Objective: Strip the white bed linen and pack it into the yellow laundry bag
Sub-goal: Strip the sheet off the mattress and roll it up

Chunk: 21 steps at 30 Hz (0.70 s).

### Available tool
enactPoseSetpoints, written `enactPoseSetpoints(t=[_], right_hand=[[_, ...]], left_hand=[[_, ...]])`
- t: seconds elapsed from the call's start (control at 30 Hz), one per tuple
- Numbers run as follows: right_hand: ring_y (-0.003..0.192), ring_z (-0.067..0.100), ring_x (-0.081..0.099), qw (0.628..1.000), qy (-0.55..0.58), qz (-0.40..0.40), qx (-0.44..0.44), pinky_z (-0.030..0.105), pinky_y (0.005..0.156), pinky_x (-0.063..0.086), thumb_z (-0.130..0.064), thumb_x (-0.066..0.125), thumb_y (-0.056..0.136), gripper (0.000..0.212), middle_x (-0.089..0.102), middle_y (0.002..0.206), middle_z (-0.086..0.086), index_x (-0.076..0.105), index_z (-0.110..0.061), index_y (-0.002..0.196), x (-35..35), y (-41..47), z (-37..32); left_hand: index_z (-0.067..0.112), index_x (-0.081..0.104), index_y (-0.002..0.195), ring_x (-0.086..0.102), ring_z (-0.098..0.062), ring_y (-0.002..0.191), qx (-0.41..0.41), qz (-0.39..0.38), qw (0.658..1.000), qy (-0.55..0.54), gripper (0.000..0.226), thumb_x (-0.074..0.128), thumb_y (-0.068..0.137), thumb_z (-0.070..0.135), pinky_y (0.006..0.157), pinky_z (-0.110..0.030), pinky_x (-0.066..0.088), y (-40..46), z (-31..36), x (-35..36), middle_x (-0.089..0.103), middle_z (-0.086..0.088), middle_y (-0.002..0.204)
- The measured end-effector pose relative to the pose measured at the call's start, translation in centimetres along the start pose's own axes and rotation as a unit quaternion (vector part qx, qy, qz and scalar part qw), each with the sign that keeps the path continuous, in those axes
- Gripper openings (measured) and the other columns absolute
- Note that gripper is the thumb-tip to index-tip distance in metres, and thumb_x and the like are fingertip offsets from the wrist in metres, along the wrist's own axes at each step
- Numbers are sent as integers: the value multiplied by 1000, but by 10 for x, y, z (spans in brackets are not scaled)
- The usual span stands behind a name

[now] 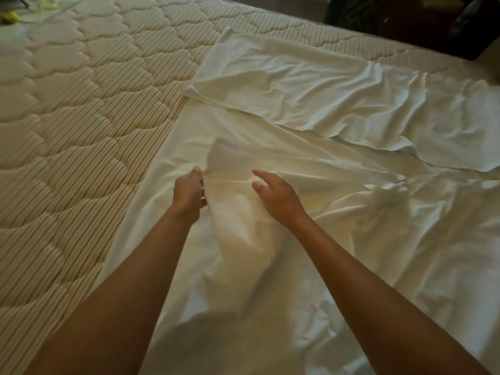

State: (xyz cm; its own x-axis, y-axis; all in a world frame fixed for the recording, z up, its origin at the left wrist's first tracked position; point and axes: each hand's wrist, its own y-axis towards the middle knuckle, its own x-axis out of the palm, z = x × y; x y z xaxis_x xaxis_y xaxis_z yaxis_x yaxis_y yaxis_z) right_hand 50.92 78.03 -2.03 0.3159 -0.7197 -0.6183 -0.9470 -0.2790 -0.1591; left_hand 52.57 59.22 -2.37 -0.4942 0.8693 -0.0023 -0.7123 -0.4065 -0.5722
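A white sheet (338,239) lies crumpled over the right half of the bed, its left edge running diagonally across the quilted mattress (67,117). My left hand (189,193) grips a raised fold of this sheet near its left edge. My right hand (276,197) hovers just to the right of that fold with its fingers spread and relaxed, holding nothing. A second white piece of linen (311,90) lies flat and wrinkled further back on the bed. A bit of yellow fabric (10,16), perhaps the laundry bag, shows at the far left corner.
The bare cream mattress fills the left half of the view. Dark furniture (405,20) stands beyond the bed's far edge at the upper right.
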Motion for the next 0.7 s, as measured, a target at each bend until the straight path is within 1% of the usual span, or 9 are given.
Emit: enactPoseSetpoints(t=[0.1, 0.17, 0.23, 0.33, 0.43, 0.47, 0.53, 0.6, 0.7], right_hand=[[142, 21, 38, 994, -67, -75, 41, 35, 116, 25, -33, 46, 104, 45, 46, 151, 5, 46, -20, 146, 28, 7, 24], [144, 23, 34, 985, -116, -123, 42, 38, 118, 22, -36, 43, 104, 47, 44, 153, 5, 43, -19, 148, 45, 7, 34], [140, 23, 40, 981, -117, -142, 61, 39, 116, 27, -37, 45, 103, 45, 48, 150, 5, 48, -19, 145, 54, 10, 38], [127, 26, 53, 987, -127, -76, 65, 39, 106, 40, -35, 53, 98, 41, 59, 138, 6, 58, -18, 135, 60, 30, 37], [133, 26, 47, 994, -105, 1, 32, 35, 108, 36, -28, 63, 93, 47, 55, 142, 8, 55, -16, 138, 59, 60, 30], [138, 25, 41, 993, -120, -5, 12, 35, 111, 32, -28, 64, 93, 52, 50, 146, 7, 51, -16, 142, 59, 71, 28], [147, 25, 26, 988, -150, -38, -5, 34, 116, 22, -33, 65, 93, 65, 36, 157, 6, 38, -18, 150, 62, 95, 26], [151, 25, 15, 983, -172, -63, 0, 34, 120, 13, -40, 66, 92, 77, 24, 163, 5, 27, -20, 155, 68, 116, 25], [151, 25, 13, 971, -226, -74, 14, 38, 119, 16, -53, 64, 89, 81, 23, 163, 3, 26, -25, 156, 81, 135, 32]], left_hand=[[9, 61, 102, 67, -27, 86, -68, -49, 996, 11, 48, 34, 106, 49, 70, -35, 54, 4, -26, -13, 69, -9, 93], [9, 65, 107, 71, -28, 87, -70, -75, 994, 23, 49, 42, 102, 53, 69, -35, 55, -2, -55, -18, 73, -14, 97], [7, 68, 111, 72, -29, 85, -69, -92, 993, 12, 45, 54, 98, 48, 64, -33, 55, -14, -80, -19, 74, -19, 99], [2, 71, 103, 73, -26, 80, -35, -89, 995, 30, 30, 63, 97, 30, 58, -31, 54, -25, -108, -17, 75, -17, 93], [3, 74, 89, 73, -35, 81, 3, -66, 997, 37, 23, 64, 96, 24, 69, -46, 58, -21, -126, -22, 75, -16, 83], [6, 75, 86, 73, -34, 79, 16, -52, 998, 40, 24, 63, 96, 24, 72, -47, 58, -15, -129, -25, 75, -14, 81], [9, 74, 79, 69, -24, 70, 43, -7, 998, 48, 27, 62, 98, 25, 66, -42, 56, -2, -133, -30, 74, -8, 74], [7, 70, 77, 61, -20, 67, 43, 32, 998, 18, 31, 60, 98, 28, 64, -41, 53, 9, -138, -32, 71, -11, 73], [7, 66, 77, 54, -20, 66, 40, 37, 998, 3, 33, 58, 99, 31, 63, -39, 47, 22, -149, -34, 62, -12, 69]])
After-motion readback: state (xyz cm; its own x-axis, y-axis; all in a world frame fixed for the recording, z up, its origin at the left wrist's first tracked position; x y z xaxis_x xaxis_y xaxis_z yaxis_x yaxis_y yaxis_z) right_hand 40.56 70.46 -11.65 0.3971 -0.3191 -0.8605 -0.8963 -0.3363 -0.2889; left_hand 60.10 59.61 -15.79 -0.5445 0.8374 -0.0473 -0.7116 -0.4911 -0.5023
